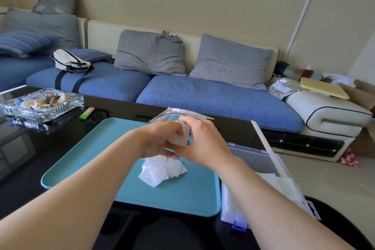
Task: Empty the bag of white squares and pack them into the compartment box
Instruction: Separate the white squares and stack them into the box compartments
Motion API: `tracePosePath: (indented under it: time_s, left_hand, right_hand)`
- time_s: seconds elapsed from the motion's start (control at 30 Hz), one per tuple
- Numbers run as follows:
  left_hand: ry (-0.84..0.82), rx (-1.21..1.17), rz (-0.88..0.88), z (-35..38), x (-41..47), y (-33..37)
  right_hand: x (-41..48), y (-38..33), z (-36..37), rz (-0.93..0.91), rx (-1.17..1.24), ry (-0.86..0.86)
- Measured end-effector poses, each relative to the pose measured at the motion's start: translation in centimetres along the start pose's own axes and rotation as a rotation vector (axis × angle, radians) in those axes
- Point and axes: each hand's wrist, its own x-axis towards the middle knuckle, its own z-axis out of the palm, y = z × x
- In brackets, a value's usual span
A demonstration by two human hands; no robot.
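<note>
The left hand point(160, 140) and right hand point(205, 142) met at the centre of the frame, both sets of fingers curled round a small stack of white squares point(181, 137) that they pinched between them, held up above the teal tray point(91, 158). The squares looked thin and light, so a loosened pinch, or uneven pressure from the two sides, would probably have fanned the stack and dropped pieces outside the tray. Carrying it right with a slack grip risked the same. Both forearms reached in from the lower corners and converged, wrists roughly level, the right thumb on top of the stack and the left fingers tucked under it. Directly below lay a loose pile of white squares point(162, 171) on the tray. The clear bag point(178, 114) lay just behind the hands at the tray's far edge, apparently emptied. The compartment box point(231, 207) stood open beside the tray at lower right, white material already inside. Further out on the dark desk point(20, 178), at upper left, sat a glass ashtray point(43, 103) and a lighter point(87, 113).
</note>
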Motion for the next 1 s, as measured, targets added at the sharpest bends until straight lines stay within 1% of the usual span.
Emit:
tracePosePath:
  time_s: [0.2, 0.4, 0.5, 0.6, 0.83, 1.0]
  left_hand:
    - [-0.007, -0.069, 0.035, 0.41, 0.12, 0.09]
    - [-0.005, -0.085, 0.074, 0.66, -0.08, 0.24]
    - [-0.029, -0.133, 0.079, 0.54, -0.09, 0.37]
    - [-0.007, -0.194, 0.064, 0.41, -0.17, 0.46]
    - [0.025, -0.196, 0.058, 0.65, -0.40, 0.44]
    - [0.035, -0.200, 0.067, 0.42, 0.23, 0.18]
  right_hand:
    - [0.20, -0.49, -0.14, 0.074, -0.082, 0.031]
    - [0.19, -0.67, -0.33, 0.111, -0.153, 0.066]
    - [0.12, -0.72, -0.45, 0.103, -0.164, 0.082]
    - [0.09, -0.71, -0.51, 0.102, -0.136, 0.112]
    - [-0.05, -0.81, -0.66, 0.073, -0.120, 0.142]
    - [0.04, -0.97, -0.72, 0.063, -0.163, 0.103]
